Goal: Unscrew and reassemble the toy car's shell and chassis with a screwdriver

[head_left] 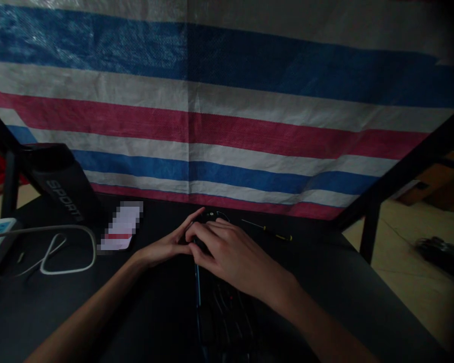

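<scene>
A long dark object (227,312) with a thin blue edge lies on the black table under my hands. Its kind is too dark to make out; thin lines and a small red spot show on its surface. My left hand (170,247) lies against its upper left side, thumb and forefinger stretched and apart. Over the upper part is my right hand (234,252), fingers bent and pinched close to the left thumb. Whatever is between those fingertips is hidden. Right of the hands lies a screwdriver (278,233) with a yellow and black handle.
A lit phone (123,227) lies left of my hands. Behind it stands a black box (66,186) marked SPORTS. A white cable (68,272) loops beside a white power strip (0,242). A striped sheet (227,111) hangs behind the table, between dark frame bars (404,164).
</scene>
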Available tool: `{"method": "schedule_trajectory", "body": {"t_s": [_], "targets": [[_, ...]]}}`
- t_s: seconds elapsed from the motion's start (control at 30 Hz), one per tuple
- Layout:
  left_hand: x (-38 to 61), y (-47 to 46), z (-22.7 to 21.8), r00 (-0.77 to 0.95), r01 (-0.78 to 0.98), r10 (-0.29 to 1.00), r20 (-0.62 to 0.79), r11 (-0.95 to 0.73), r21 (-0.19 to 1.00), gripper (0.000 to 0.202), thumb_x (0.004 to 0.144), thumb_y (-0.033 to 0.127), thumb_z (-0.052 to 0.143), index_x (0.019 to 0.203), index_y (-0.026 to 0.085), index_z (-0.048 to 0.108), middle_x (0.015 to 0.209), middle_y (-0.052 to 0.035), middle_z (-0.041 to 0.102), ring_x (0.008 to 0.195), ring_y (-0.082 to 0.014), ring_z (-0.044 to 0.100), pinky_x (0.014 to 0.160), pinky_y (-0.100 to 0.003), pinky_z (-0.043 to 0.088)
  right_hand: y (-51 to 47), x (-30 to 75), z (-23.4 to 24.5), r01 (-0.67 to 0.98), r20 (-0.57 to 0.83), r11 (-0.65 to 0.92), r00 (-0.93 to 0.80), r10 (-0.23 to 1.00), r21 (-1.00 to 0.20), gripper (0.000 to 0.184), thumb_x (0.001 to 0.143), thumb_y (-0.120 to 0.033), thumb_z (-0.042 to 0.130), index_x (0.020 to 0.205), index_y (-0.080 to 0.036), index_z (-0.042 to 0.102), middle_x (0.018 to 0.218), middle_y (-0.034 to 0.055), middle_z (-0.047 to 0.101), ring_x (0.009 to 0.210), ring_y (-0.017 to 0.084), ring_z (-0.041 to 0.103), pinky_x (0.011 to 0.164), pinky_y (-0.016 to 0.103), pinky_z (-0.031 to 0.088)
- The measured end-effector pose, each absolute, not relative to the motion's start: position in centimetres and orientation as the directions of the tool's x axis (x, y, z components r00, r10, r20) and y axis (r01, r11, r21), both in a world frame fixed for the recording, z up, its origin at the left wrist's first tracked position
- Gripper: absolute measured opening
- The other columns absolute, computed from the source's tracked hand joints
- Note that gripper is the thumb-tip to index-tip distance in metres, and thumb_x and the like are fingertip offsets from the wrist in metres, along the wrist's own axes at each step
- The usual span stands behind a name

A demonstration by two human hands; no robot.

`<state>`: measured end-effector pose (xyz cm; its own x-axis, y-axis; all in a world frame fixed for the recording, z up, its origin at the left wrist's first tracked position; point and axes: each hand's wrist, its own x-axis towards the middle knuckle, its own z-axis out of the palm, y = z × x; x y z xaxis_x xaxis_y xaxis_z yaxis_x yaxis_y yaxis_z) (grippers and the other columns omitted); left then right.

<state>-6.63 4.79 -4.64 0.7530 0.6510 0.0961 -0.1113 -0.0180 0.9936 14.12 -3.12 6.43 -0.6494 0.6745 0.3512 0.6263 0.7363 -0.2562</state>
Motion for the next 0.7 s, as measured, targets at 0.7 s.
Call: {"method": "schedule_trajectory", "body": {"t_s": [0.7], "targets": [[-6.59, 4.55, -4.47, 0.745, -0.102, 0.666, 0.04, 0.054, 0.993, 0.102, 0.086, 0.028, 0.078, 0.163, 0.037, 0.011, 0.166, -0.0114, 0.035, 0.153, -0.0384, 0.029, 0.124, -0.063, 0.019, -3.4, 14.61, 6.87, 0.676, 0.328, 0.683, -0.602, 0.728, -0.277, 0.014, 0.103, -0.03, 0.05, 0.108, -0.022, 0.06, 0.093, 0.002, 0.069, 0.087, 0.019, 0.064, 0.086, 0.034, 0.049]]}}
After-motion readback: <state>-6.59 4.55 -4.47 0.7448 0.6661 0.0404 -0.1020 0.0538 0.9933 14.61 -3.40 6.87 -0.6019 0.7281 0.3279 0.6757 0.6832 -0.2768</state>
